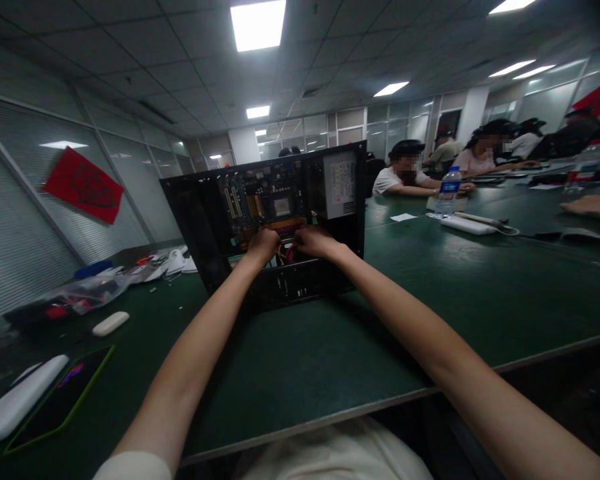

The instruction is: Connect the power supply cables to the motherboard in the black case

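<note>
An open black computer case (195, 233) stands upright on the green table, its inside facing me. Within it are a motherboard (260, 200) with a square processor socket (282, 207) and a grey power supply (339, 186) at upper right. Both hands reach into the lower middle of the case, at the board's bottom edge. My left hand (264, 245) is closed with its fingers curled, and my right hand (314, 240) is closed just beside it. Whatever their fingertips grip is hidden. Red, yellow and black cables (287, 253) hang between the two hands.
At left lie a phone with a green edge (65, 397), a white device (25, 400), a small white case (111, 324) and a plastic bag (75, 297). Right of the computer stand a water bottle (449, 193) and a white power bank (467, 225). Several people sit beyond.
</note>
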Motion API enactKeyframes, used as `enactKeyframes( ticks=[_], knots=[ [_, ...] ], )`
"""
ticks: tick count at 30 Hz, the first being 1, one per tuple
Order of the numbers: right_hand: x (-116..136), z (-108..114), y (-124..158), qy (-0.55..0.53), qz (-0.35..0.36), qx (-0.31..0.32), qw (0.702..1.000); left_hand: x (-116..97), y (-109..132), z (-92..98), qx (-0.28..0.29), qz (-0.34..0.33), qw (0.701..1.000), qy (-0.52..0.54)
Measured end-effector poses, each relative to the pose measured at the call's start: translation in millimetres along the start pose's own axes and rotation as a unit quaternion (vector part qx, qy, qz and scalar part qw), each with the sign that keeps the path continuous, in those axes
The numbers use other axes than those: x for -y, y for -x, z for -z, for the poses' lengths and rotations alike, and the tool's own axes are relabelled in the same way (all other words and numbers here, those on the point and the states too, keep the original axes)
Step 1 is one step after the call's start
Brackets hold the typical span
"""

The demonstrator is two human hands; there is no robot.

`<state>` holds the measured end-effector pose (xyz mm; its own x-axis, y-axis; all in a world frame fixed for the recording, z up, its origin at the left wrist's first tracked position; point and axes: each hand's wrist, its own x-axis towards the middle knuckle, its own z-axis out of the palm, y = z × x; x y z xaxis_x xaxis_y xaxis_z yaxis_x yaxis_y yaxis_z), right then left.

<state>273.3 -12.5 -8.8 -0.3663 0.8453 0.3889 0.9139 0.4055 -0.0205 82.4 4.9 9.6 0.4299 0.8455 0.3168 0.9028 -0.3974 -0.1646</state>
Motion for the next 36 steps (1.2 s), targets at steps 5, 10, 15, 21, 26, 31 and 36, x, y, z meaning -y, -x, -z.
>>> enactKeyframes(
  ticks=[5,10,15,21,26,31,36],
  knots=[
    [1,-2,-4,0.01,0.02,-0.007,1.0,-4,-2,1.0,-0.002,0.009,1.0,-0.011],
    [3,-1,-13,0.04,0.091,-0.015,0.995,-4,-2,1.8,-0.001,0.006,1.0,-0.011],
    [-3,-4,-28,0.061,0.168,-0.014,0.984,-3,-2,0.9,-0.003,0.004,1.0,-0.01],
    [-7,-14,-38,0.086,0.199,-0.012,0.976,-1,-4,-2.9,-0.002,0.012,1.0,-0.002],
    [-5,-19,-39,0.093,0.199,-0.021,0.975,1,-4,-5.3,-0.008,0.009,1.0,0.009],
    [-6,-19,-41,0.081,0.188,-0.022,0.979,1,-2,-4.8,-0.012,0.005,1.0,0.015],
    [-9,-19,-42,0.043,0.165,-0.041,0.985,2,0,-5.0,-0.004,0.009,1.0,0.026]
  ],
)
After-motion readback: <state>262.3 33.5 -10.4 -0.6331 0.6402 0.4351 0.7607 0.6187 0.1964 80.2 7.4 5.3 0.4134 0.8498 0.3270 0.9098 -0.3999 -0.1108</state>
